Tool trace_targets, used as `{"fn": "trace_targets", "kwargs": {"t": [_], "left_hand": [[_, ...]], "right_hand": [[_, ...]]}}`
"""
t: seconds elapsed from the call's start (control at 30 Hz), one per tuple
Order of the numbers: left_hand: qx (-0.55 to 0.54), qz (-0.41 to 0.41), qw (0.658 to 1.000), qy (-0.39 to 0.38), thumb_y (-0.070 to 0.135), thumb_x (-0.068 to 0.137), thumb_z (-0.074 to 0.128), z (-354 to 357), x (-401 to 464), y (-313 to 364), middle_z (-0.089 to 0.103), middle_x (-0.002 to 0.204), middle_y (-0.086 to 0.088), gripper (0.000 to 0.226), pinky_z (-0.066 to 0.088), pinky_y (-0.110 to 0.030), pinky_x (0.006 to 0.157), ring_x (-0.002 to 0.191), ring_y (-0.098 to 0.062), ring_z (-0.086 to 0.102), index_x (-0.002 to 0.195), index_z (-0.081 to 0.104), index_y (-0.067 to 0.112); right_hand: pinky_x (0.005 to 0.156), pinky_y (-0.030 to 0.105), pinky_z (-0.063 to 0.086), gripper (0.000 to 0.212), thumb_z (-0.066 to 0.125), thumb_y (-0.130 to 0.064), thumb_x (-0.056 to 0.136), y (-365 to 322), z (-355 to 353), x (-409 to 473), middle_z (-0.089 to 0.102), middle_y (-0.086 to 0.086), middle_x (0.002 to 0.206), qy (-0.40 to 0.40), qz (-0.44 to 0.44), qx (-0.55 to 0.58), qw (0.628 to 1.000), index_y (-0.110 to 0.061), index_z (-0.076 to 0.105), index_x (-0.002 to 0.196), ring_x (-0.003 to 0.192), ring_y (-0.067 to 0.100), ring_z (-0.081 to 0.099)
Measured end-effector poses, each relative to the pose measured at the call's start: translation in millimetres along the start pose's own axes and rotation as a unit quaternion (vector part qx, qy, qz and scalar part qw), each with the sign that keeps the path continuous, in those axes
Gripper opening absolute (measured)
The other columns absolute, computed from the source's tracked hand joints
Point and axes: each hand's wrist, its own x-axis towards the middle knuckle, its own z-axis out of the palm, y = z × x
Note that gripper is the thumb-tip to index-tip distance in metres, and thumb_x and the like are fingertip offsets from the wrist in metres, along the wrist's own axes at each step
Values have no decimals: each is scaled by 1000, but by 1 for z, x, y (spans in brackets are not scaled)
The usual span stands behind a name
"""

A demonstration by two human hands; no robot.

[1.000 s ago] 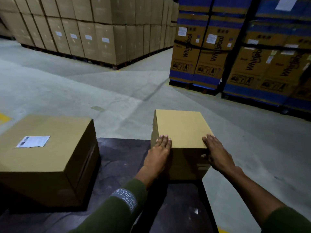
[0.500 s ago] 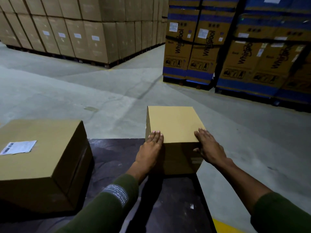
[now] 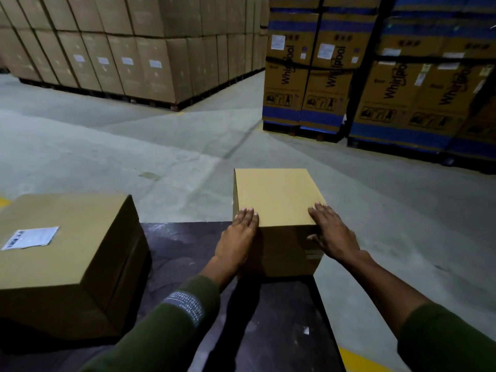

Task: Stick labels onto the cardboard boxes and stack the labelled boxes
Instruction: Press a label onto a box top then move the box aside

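I see both hands flat on the small plain tan cardboard box (image 3: 276, 200): left hand (image 3: 237, 241) with straight fingers laid over its near-left top corner, right hand (image 3: 331, 233) with fingers spread over the near-right top edge and thumb against the front face, neither curled round it. That box sits at the far right corner of the dark worktable (image 3: 188, 253). The larger brown cardboard box (image 3: 67, 253), with a white barcode label (image 3: 31, 237) stuck on its top, sits well apart on the table's left side.
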Motion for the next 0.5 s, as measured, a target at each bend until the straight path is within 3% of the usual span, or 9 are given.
{"fn": "trace_targets", "kwargs": {"t": [0.17, 0.33, 0.43, 0.5], "left_hand": [[17, 4, 1000, -7, -1, 100, 42, -1, 1, 0, 7, 164, -10, 66, 24, -39, 117, 151, -24, 4, 156, 9, 10], [49, -5, 998, -50, 28, 104, 41, -5, -16, -4, -7, 163, -15, 70, 2, -52, 121, 150, -30, -11, 155, -1, 7], [45, -29, 998, -24, 38, 102, 40, 2, -49, -15, -16, 162, -13, 76, 1, -53, 121, 148, -30, -19, 155, -5, 8], [52, -40, 998, 11, 37, 98, 47, 6, -73, -27, -8, 162, -14, 78, 9, -55, 120, 149, -32, -10, 155, 5, 5]], "right_hand": [[117, 40, 26, 85, 70, -31, 89, 2, -4, -3, 10, 1, 165, -23, -18, -12, 1000, -23, 17, 156, 151, 23, 8], [115, 60, 17, 97, 60, -63, 85, 2, -17, -2, 4, -1, 166, -69, -19, 2, 997, -25, 7, 157, 152, 21, 5], [114, 61, 17, 89, 49, -69, 88, -10, -14, -11, 19, 4, 163, 18, -39, 9, 999, -20, 17, 155, 150, 23, 14], [111, 60, 27, 79, 44, -67, 88, -29, -8, -19, 36, 8, 155, 97, -80, 16, 992, -17, 35, 149, 145, 27, 29]]}}
